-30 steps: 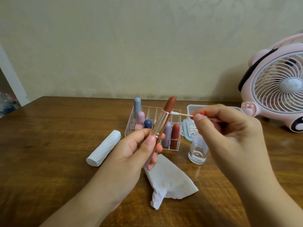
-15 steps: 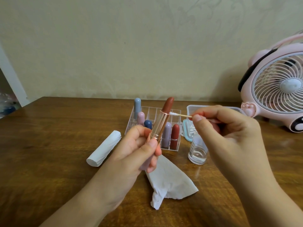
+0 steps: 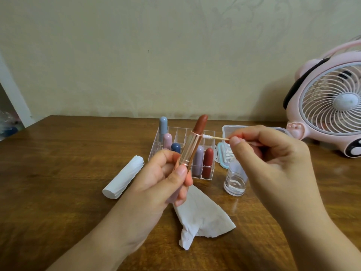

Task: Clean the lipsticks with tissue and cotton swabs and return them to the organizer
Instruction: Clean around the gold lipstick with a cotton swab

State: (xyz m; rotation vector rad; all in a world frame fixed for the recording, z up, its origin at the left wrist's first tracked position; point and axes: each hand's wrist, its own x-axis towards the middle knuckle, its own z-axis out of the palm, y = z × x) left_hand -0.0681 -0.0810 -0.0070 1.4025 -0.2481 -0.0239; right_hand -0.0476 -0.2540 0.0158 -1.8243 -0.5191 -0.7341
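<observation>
Both hands work above the wooden bench. Nearest lies a crumpled white tissue. The left hand curls its grip round a tilted rose-gold lipstick tube, base hidden; the right hand pinches a wooden cotton swab, tip touching the tube's rim. Behind, a clear plastic organizer holds capped lipsticks.

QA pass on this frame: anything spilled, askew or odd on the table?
Nothing spilled or damaged. The only loose item is the crumpled tissue lying by the organizer, likely just work in progress. The small clear bottle stands upright with no cap visible; its top is hidden by the right hand.
</observation>
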